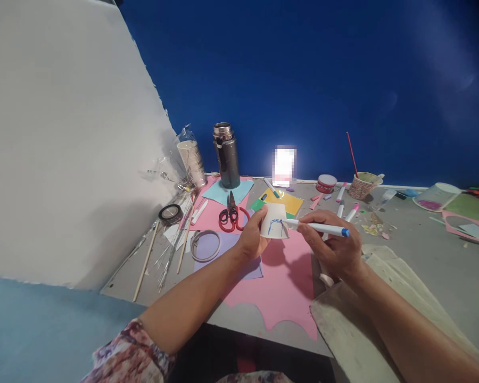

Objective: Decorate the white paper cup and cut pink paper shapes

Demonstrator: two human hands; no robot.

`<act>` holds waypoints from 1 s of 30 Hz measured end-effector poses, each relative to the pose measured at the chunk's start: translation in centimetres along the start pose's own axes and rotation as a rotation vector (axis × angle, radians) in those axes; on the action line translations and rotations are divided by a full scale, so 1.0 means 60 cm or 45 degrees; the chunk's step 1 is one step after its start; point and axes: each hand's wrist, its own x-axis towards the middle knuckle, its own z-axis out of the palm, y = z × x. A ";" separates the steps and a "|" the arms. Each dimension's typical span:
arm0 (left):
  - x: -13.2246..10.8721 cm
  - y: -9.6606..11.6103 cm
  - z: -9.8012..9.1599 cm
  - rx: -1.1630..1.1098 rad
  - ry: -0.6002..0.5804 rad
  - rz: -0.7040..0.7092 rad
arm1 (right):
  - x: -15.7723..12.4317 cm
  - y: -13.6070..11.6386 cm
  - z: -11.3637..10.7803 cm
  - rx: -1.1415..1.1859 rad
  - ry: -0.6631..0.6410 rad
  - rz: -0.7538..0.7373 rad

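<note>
The grey tabletop fills the lower part of my feed, its far edge along a blue wall. From here I see a pink sheet spread across its middle, the scalloped end at the near edge, with a pale cloth draped over that edge to the right. A lilac sheet lies on the pink one, left of centre. By the far edge I make out a dark flask standing on light-blue paper, and, nearer the far left corner, a leaning stack of cups. My left hand is closed around the side of a white paper cup, which I have raised over the pink sheet, wide rim down. My right hand pinches a white marker between thumb and fingers, its tip at the cup's wall. Beyond the left hand I can see scissors with red and black handles. Smallest of all are thin blue lines on the cup, just beside the tip.
</note>
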 end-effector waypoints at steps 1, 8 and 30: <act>0.000 0.000 0.000 -0.001 0.000 0.000 | -0.001 0.000 0.000 0.006 -0.004 0.004; -0.001 0.000 -0.002 -0.021 -0.005 -0.021 | -0.002 0.001 0.000 0.025 0.016 0.002; 0.000 0.003 -0.005 -0.022 0.009 -0.094 | -0.003 0.003 0.001 0.040 -0.005 0.027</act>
